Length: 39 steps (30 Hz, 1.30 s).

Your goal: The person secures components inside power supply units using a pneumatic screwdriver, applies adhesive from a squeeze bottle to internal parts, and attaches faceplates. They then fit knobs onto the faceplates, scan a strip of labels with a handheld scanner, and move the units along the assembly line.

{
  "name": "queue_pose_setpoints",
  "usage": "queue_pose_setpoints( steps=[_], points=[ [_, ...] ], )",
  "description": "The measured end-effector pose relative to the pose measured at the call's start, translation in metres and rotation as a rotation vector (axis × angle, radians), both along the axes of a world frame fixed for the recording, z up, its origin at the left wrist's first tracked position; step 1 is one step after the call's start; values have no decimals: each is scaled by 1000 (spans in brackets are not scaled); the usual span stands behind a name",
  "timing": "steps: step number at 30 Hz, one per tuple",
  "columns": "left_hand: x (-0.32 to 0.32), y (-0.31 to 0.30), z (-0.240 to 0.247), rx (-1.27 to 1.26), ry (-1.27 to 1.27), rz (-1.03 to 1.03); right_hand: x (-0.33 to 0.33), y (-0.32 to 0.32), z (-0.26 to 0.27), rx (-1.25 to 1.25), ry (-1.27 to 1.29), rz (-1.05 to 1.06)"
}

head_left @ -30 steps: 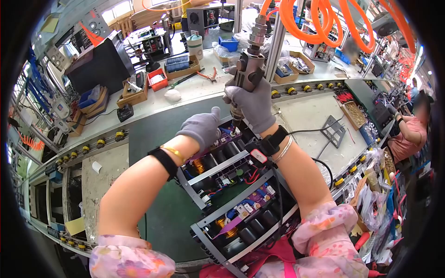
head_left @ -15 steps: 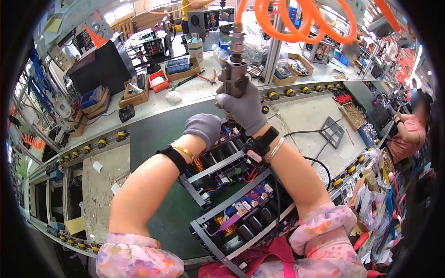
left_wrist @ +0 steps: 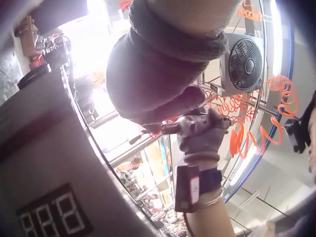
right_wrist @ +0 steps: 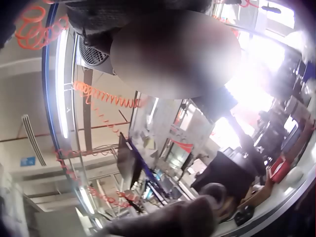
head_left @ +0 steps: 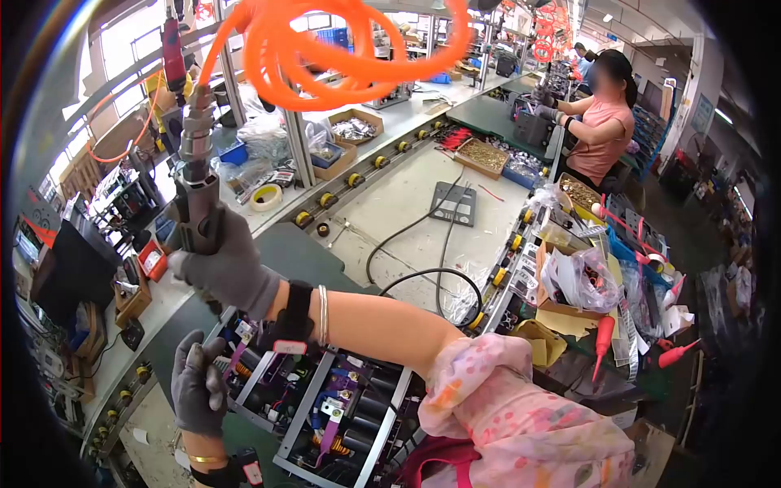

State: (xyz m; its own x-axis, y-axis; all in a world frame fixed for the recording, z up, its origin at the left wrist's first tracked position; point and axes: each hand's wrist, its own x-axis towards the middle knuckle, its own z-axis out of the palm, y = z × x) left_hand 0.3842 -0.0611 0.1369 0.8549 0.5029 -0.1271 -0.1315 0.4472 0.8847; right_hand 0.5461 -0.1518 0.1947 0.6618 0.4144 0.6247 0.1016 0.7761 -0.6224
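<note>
In the head view my gloved right hand (head_left: 228,264) grips a grey air screwdriver (head_left: 198,207) upright, over the far end of an open metal chassis (head_left: 268,378) with boards inside. A second chassis (head_left: 338,415) lies beside it, nearer my body. My left hand (head_left: 199,386) is off the chassis's left side, fingers loosely curled, with nothing visible in them. The left wrist view shows my left hand (left_wrist: 158,71) large, and my right hand (left_wrist: 202,140) behind it on the tool. A grey glove (right_wrist: 168,219) crosses the bottom of the right wrist view; whose fingers, I cannot tell.
An orange coiled hose (head_left: 325,69) hangs above the tool. A black plate (head_left: 453,203) and dark cables lie right of the chassis. Farther off are a tape roll (head_left: 266,198) and a parts tray (head_left: 482,159). Another person (head_left: 602,122) works at the far right.
The head view has swung right, shifting the bench leftward. My left hand has come away from the chassis and its fist has loosened. My right hand still grips the screwdriver.
</note>
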Motion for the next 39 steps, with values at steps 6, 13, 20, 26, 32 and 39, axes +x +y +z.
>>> queue_pose_setpoints(
  steps=[6,13,20,26,32,39],
  points=[
    [10,5,-31,-60,0,10,-23,-16,0,88,95,164],
    [12,9,-45,-473,-256,-207,-24,-20,-1,136,174,164],
    [12,-10,-18,-622,-180,-182,-21,-17,-8,141,143,122],
    [17,-10,-8,-614,-48,-64,-23,-10,-22,109,106,86],
    [-5,-16,7,-56,87,-20,-26,-23,-5,151,225,160],
    [-47,60,-14,1311,340,92,-24,-38,10,190,217,55]
  ],
)
